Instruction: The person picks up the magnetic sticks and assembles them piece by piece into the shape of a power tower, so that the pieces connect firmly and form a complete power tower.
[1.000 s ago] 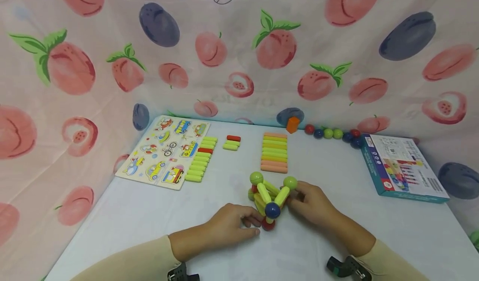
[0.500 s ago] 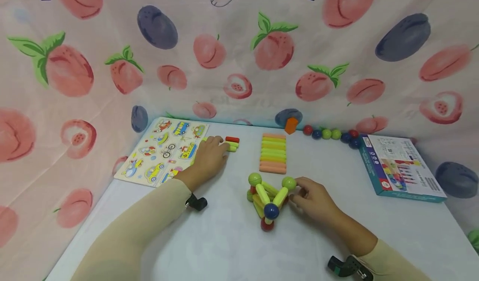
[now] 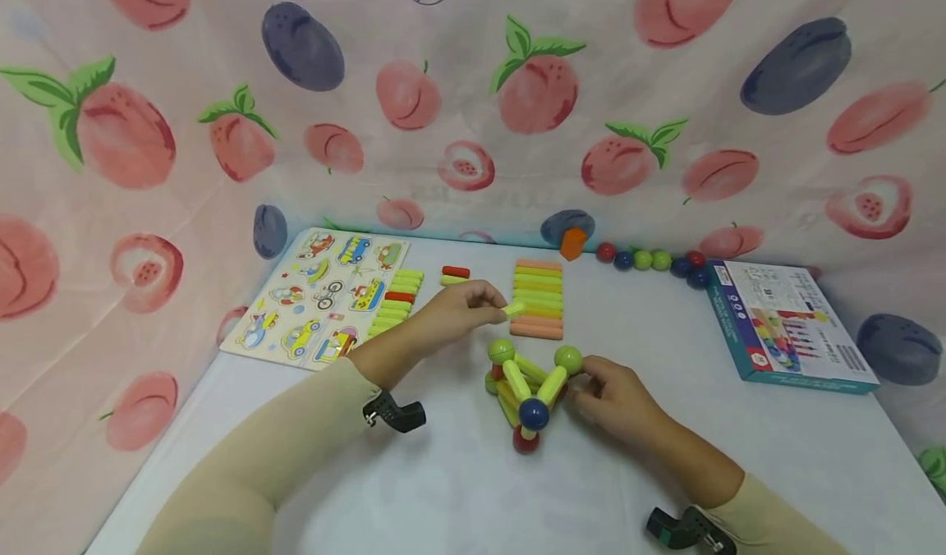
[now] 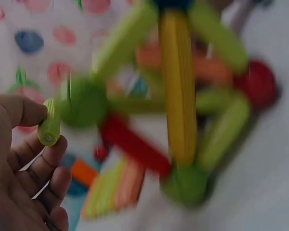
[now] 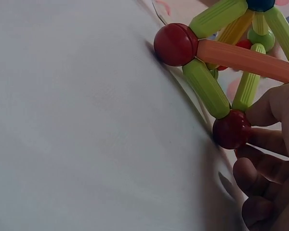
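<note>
My left hand pinches a short yellow-green magnetic stick between thumb and fingers, above the table. In the left wrist view the stick shows a round metal spot at its end. A magnetic stick-and-ball frame stands on the table just in front, with a blue ball on top and green and red balls at other corners. At its right side my right hand holds it. The right wrist view shows the thumb and fingertips around a red ball at the base.
A row of long sticks lies behind the frame. Short sticks lie by a picture puzzle board at left, and a red stick nearby. At the back are an orange block, several balls and a box.
My left hand left the frame, reached to the short sticks at the back left, and came back rightward with a yellow-green stick. The right hand and the frame stayed put.
</note>
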Available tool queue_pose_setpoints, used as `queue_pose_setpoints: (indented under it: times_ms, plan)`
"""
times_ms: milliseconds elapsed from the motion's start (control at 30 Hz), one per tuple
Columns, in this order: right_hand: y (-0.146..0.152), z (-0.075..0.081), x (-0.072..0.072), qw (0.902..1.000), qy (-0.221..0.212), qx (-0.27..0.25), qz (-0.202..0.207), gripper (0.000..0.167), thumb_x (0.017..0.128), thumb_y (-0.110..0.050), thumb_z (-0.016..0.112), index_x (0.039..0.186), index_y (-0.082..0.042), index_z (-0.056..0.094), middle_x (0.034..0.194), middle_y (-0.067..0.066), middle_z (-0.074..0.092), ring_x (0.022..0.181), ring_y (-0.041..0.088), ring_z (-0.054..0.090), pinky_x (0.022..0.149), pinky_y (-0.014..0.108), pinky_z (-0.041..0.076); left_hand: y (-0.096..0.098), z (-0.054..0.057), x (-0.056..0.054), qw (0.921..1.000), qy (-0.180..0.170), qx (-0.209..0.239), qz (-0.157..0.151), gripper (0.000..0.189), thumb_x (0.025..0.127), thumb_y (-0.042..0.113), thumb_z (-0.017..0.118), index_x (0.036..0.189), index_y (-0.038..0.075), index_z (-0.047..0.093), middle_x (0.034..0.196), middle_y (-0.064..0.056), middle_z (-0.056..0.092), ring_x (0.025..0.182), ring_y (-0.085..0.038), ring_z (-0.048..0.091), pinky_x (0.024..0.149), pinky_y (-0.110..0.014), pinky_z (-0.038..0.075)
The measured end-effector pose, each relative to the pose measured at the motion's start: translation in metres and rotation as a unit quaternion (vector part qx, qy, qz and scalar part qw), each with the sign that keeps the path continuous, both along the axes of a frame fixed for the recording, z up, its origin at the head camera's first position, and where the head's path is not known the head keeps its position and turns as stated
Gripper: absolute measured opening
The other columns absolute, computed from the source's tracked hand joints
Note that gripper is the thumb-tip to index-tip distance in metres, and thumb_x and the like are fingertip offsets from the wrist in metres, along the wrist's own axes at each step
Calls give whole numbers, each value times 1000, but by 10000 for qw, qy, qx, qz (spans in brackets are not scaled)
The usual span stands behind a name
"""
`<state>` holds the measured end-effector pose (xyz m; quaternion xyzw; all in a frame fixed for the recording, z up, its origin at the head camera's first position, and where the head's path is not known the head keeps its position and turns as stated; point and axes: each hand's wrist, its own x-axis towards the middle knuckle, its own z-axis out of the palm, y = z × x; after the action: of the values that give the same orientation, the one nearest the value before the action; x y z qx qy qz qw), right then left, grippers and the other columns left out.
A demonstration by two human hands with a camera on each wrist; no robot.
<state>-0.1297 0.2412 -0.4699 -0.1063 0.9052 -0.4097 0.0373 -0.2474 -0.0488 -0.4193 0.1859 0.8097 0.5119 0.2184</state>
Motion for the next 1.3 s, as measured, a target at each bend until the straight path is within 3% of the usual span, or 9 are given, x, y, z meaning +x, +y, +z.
queue_pose_setpoints:
  times_ms: [100, 233, 500, 667, 833, 933, 1100, 1200, 1300]
  plan:
    - [1, -1, 1, 10000, 36, -31, 25, 33, 92, -9, 74, 125, -11, 73, 104, -1, 69, 78, 14, 57, 67, 28, 50, 13, 15, 19, 9992, -148, 273, -265, 17, 100, 30, 76, 113, 19, 72, 106, -3, 70, 107, -27, 63, 94, -44, 55]
    - [2, -2, 0, 9999, 64, -19, 83, 33, 93, -11, 75, 126, -11, 73, 107, 0, 70, 77, 13, 57, 67, 28, 51, 21, 18, 35, 9993, 127, -4, -346, 12, 99, 29, 78, 107, 23, 72, 103, 1, 70, 100, -19, 63, 81, -33, 57]
    - [0, -4, 1, 9999, 81, 108, 58, 30, 94, -13, 75, 124, -14, 75, 106, -3, 70, 78, 13, 58, 68, 28, 51, 23, 9, 44, 9935, 880, -424, -576, 8, 97, 28, 79, 102, 26, 72, 98, 7, 70, 98, -15, 62, 84, -32, 55]
    - [0, -6, 1, 9998, 151, 72, 87, 31, 94, -12, 76, 125, -15, 75, 106, -2, 70, 78, 13, 58, 67, 28, 51, 22, 7, 49, 9913, 1076, -460, -607, 7, 99, 30, 76, 105, 27, 72, 100, 11, 70, 100, -13, 62, 83, -29, 57]
    - [1, -8, 1, 9998, 159, 110, 77, 34, 94, -13, 76, 128, -12, 74, 111, 0, 71, 80, 13, 59, 69, 28, 52, 16, 5, 50, 9936, 869, -256, -670, 16, 105, 35, 69, 117, 27, 74, 109, 12, 70, 108, -12, 61, 92, -33, 55]
    - [0, -6, 3, 9995, 134, 278, -54, 35, 95, -14, 76, 130, -13, 73, 113, -1, 72, 83, 14, 58, 73, 30, 52, 12, 3, 49, 9973, 497, 7, -532, 29, 111, 35, 55, 132, 22, 70, 122, 5, 72, 119, -13, 61, 107, -41, 51]
    - [-13, 6, 19, 9957, -116, 839, -363, 7, 93, -18, 73, 100, -19, 75, 86, -8, 66, 75, 12, 56, 67, 29, 49, -1, -16, 47, 9998, 111, 137, -133, 40, 109, 17, 37, 134, 13, 68, 127, -3, 71, 122, -19, 60, 113, -51, 44]
    - [-25, 12, 35, 9929, -253, 1144, -186, 5, 89, -23, 75, 87, -24, 70, 76, -13, 59, 67, 9, 54, 60, 28, 46, -14, -36, 48, 9964, 476, -501, -497, 36, 105, 11, 48, 133, 15, 70, 126, 4, 70, 121, -18, 61, 110, -46, 48]
    - [-40, 11, 49, 9900, -307, 1374, 57, 18, 89, -43, 80, 91, -27, 71, 76, -17, 58, 67, 6, 52, 60, 26, 46, -24, -50, 52, 9842, 1138, -954, -968, 34, 103, 15, 64, 136, 16, 70, 130, 6, 71, 126, -16, 61, 111, -43, 48]
